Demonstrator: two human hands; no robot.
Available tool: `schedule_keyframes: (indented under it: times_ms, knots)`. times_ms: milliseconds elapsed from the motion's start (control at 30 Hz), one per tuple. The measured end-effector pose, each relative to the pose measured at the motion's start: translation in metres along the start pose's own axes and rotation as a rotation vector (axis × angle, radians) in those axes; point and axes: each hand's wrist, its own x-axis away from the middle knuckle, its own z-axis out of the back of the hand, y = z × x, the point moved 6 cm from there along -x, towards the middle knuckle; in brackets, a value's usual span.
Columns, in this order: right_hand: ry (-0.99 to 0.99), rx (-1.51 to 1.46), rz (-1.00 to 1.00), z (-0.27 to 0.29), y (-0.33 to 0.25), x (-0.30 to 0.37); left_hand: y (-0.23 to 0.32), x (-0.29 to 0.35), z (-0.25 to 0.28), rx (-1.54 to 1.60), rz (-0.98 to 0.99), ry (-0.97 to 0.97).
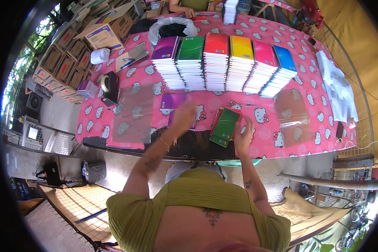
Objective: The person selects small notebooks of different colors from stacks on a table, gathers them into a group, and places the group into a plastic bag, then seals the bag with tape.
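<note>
Our olive ribbed top [197, 189] faces the table [262, 136], where a glossy green spiral notebook [223, 128] lies aslant over a red notebook [237, 112]; our right hand [244, 135], loosely spread, meets the green edge; our left hand [185, 116] blurs, its grip unclear to us

I note stacked cardboard boxes [64, 63] at far left, with an open carton [101, 37] beside them. A black tape dispenser [110, 94] sits on the left of my pink patterned tablecloth [262, 136]. I record a white plastic bag [192, 30] at the far side, crumpled whitish plastic [336, 88] at right and, beyond it, a yellow tarpaulin [359, 54].
</note>
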Motion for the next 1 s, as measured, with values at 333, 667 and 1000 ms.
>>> schedule_keyframes:
  times_ms: [333,667,1000]
  knots:
    - [-0.642,0.313,0.698,-0.205,-0.082,0.072,-0.141,-0.023,0.037,-0.277,0.26,-0.331]
    - [-0.324,-0.163,0.399,-0.036,-0.102,-0.03,-0.095,-0.021,0.088,1.14,0.656,0.032]
    - [-0.254,-0.173,-0.098,0.024,0.042,-0.006,0.03,0.018,-0.091,0.364,0.464,-0.052]
